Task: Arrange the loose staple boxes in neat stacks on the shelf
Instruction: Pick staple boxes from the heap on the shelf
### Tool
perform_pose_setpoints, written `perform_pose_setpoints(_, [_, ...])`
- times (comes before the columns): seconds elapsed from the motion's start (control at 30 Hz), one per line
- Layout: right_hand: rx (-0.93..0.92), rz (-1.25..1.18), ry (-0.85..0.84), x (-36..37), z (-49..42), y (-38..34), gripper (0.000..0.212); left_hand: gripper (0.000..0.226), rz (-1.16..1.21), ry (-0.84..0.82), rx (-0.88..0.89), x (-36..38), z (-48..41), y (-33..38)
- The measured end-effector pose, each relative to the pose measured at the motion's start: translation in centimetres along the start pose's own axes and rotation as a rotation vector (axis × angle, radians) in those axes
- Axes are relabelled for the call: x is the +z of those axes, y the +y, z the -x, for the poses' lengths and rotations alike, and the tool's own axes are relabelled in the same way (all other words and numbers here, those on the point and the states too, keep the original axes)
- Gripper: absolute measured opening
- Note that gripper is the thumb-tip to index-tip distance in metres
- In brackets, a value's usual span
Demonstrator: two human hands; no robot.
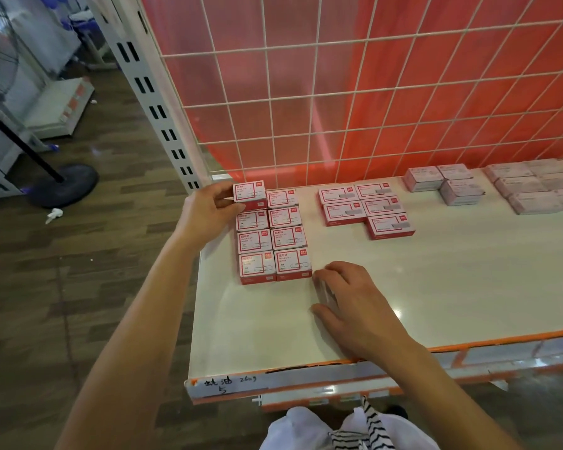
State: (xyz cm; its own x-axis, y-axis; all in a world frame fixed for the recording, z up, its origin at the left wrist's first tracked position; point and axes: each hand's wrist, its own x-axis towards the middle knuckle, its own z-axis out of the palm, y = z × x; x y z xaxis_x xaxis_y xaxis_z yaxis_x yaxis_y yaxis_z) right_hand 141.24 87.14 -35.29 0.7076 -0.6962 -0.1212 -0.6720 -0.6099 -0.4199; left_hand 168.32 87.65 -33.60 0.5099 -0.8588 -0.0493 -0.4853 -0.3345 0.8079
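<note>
Here, seven red-and-white staple boxes (288, 237) sat below the wire grid (371, 92). The left hand (208, 207) pinched an eighth box (249, 191); the right hand (355, 300) had an unclear grip.

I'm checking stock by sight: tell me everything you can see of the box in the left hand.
The held box is small and looks like cardboard: red sides, a white top label framed in red, a red logo in one corner, print too small to read. It lies flat and closed at the back left corner of the two-column block, raised above its neighbours. The left hand holds its left end.
</note>
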Motion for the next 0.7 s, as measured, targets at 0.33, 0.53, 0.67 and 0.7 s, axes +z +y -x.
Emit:
perform_pose_setpoints(0.33, [0.014,0.002,-0.013,0.12,-0.48,-0.12,0.052,0.034,-0.093,-0.073,0.018,-0.48,-0.61,-0.21])
perform_pose_setpoints(0.53, [0.004,0.013,-0.016,0.05,-0.59,0.05,0.051,0.034,-0.141,-0.090,0.033,-0.70,-0.50,-0.05])
perform_pose_setpoints(0.67, [0.004,0.013,-0.014,0.14,-0.63,0.07,0.051,0.034,-0.152,-0.081,0.023,-0.67,-0.39,0.07])
perform_pose_setpoints(0.7, [0.005,0.012,-0.013,0.16,-0.63,0.08,0.051,0.034,-0.148,-0.080,0.019,-0.63,-0.35,0.14])
